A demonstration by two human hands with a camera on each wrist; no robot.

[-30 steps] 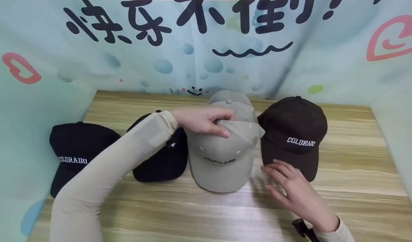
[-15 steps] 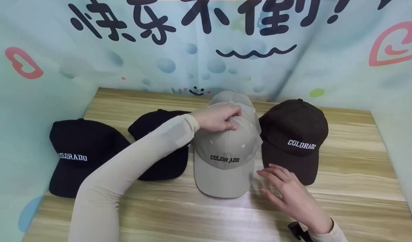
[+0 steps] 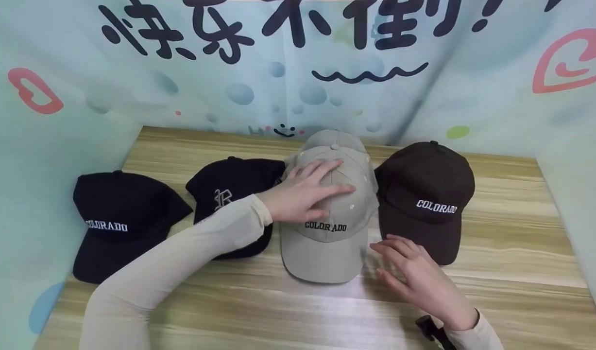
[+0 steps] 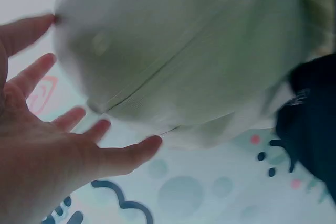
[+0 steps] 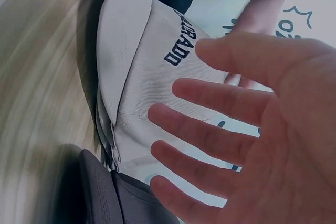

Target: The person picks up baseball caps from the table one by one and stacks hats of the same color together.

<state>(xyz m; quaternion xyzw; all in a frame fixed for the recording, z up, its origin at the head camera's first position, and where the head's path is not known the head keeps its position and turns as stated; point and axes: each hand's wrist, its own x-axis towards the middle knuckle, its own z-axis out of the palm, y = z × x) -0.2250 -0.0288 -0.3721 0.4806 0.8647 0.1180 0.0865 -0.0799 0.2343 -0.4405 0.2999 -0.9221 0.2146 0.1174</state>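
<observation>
Light grey baseball caps [image 3: 322, 262] sit nested in a stack at the middle of the table, the front one lettered COLORADO. Over the crown of that front cap my left hand [image 3: 305, 194] has its fingers spread; in the left wrist view the fingers [image 4: 128, 156] are apart and straight beside the grey crown [image 4: 189, 51]. My right hand [image 3: 421, 274] is between the grey brims and a dark brown COLORADO cap [image 3: 429, 194], with relaxed fingers and nothing in them. The right wrist view shows its open palm [image 5: 283, 145] in front of the grey cap [image 5: 157, 72].
Left of the stack lies a black cap [image 3: 205, 180] with an R emblem, partly behind the left sleeve [image 3: 147, 282]. A black COLORADO cap [image 3: 118, 199] is at the far left. A printed cloth backdrop [image 3: 288, 92] closes off the table's [image 3: 278, 316] back and sides.
My left hand has let go of the front grey cap's crown and spread its fingers, moving down over it. That cap now sits smooth on the stack. The right hand has barely moved.
</observation>
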